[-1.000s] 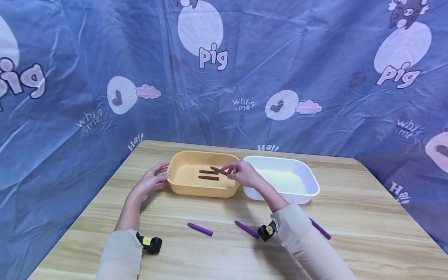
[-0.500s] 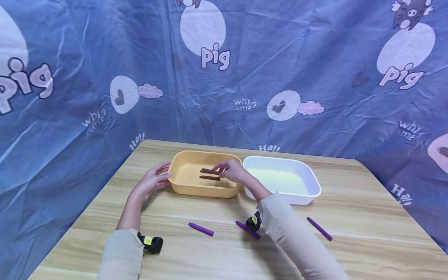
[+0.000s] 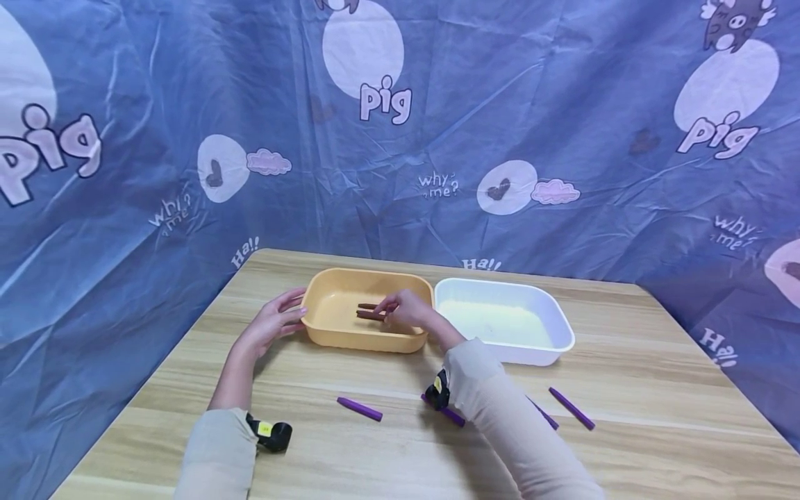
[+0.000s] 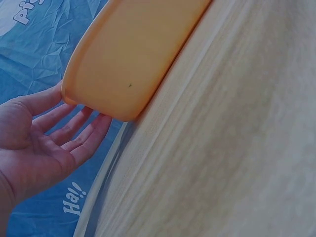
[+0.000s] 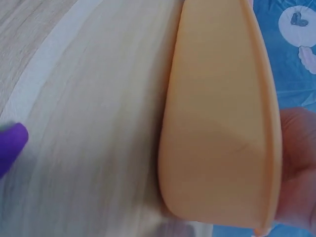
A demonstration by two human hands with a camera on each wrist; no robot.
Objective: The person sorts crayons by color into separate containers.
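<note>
My left hand [image 3: 270, 323] touches the left end of a yellow plastic bin [image 3: 350, 340]; in the left wrist view its thumb is at the rim and its spread fingers [image 4: 91, 136] rest against the outer wall. Inside the bin, low over the floor, my right hand [image 3: 409, 310] pinches a brown crayon, partly covered by the fingers. Two brown crayons show left of the fingertips, a near one [image 3: 367, 315] and a far one [image 3: 365, 305], their right ends hidden. The right wrist view has the bin's outer wall [image 5: 217, 123] in front of most of that hand.
A white plastic bin [image 3: 500, 350] stands beside the yellow one on the right. Several purple crayons lie on the wooden table in front, among them a left one [image 3: 359, 409] and a far right one [image 3: 571, 408]. A blue printed curtain [image 3: 375, 208] hangs behind.
My right hand has moved left and down in the yellow bin, bringing the brown crayon it held in the air down to the others. The left hand has kept its place on the bin.
</note>
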